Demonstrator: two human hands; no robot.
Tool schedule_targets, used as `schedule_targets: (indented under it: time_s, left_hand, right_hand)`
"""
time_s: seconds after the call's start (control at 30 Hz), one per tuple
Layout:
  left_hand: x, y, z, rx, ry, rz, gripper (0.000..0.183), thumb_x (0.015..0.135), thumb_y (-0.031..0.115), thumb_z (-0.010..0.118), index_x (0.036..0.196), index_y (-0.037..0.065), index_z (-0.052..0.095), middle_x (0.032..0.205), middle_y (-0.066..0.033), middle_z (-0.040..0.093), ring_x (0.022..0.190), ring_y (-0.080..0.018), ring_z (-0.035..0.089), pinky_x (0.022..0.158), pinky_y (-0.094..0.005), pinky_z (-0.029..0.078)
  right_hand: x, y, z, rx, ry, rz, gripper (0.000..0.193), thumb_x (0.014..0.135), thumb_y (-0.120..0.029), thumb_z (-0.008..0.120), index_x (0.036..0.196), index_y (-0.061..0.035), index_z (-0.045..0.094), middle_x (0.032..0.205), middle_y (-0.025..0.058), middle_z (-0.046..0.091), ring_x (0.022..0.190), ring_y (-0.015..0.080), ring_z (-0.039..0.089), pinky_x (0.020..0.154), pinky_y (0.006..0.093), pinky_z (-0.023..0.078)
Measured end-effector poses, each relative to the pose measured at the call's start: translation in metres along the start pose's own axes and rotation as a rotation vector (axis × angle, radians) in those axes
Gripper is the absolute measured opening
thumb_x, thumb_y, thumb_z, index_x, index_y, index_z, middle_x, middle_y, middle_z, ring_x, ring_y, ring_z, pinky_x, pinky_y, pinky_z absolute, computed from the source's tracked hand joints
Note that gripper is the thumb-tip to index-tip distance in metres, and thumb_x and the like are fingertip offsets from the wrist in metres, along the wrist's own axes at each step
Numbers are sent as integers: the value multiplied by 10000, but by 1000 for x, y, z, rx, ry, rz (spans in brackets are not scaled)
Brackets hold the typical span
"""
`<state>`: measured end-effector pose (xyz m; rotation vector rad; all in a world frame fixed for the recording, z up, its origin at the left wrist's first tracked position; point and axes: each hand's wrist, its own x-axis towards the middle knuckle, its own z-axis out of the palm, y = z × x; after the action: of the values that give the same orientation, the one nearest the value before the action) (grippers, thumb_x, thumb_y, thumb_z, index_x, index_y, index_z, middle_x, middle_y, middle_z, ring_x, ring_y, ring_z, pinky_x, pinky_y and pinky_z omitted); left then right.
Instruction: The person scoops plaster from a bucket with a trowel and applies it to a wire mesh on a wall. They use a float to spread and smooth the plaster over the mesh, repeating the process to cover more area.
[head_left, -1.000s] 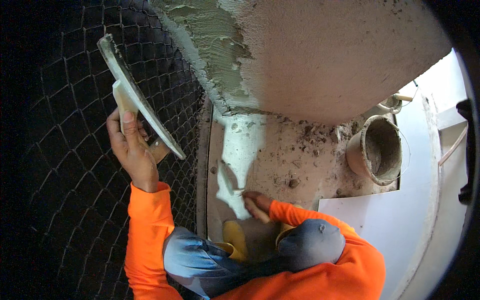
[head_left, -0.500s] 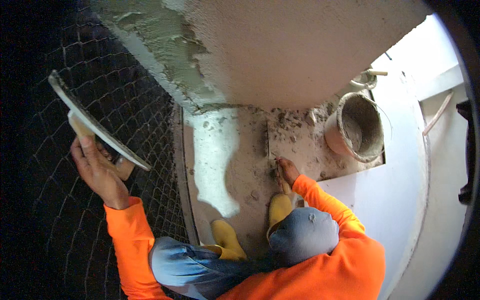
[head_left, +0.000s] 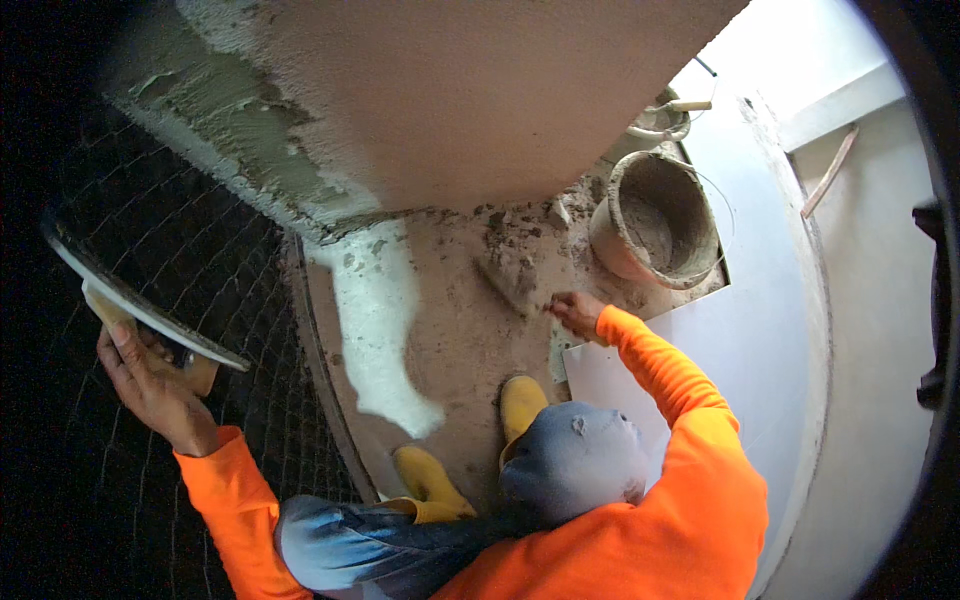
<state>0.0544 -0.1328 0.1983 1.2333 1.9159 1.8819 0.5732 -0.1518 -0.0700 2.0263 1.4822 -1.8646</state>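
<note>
My left hand (head_left: 160, 400) is closed around the handle of a plastering float (head_left: 150, 297), raised over the dark netting on the left. The float's long pale board is tilted, sloping down to the right. Low over the floor, my right hand (head_left: 577, 316) grips a trowel (head_left: 520, 292) whose handle is mostly hidden by the fingers. Its blade, smeared by motion, lies among crumbs of grey mortar (head_left: 515, 250); how much mortar it carries, I cannot tell. Just beyond the right hand stands a mortar-caked bucket (head_left: 625, 235).
A plastered wall (head_left: 450, 100) fills the top, with rough wet plaster (head_left: 240, 120) along its left edge. Behind the bucket is a smaller pail (head_left: 665, 125) with a tool handle across it. Dark netting (head_left: 190, 230) borders the left; a pale board (head_left: 745, 330) lies right. Yellow boots (head_left: 522, 403) are below.
My right hand and the trowel have shifted, the blade swinging to a slant among the mortar crumbs. The float stays in my left hand. The whole view has shifted, with bucket and wall further left.
</note>
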Motion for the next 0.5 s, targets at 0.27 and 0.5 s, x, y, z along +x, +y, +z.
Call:
schedule_targets:
  time_s: [0.27, 0.5]
  left_hand:
    - [1, -9, 3, -33, -26, -3, 497, 1071, 480, 457, 1355, 75, 509, 1114, -74, 559, 1014, -170, 516, 908, -336, 418]
    - [12, -49, -25, 262, -175, 275, 809, 957, 524, 597, 1563, 63, 325, 1608, -200, 353, 1360, -407, 462, 1100, -456, 429]
  right_hand:
    - [-30, -18, 12, 112, 93, 43, 344, 1044, -390, 526, 1007, -61, 618, 625, 30, 489, 480, 139, 495, 427, 324, 411]
    - [-105, -36, -39, 635, 135, -399, 279, 1026, -297, 551, 920, -49, 619, 652, -29, 497, 477, 99, 431, 437, 295, 359]
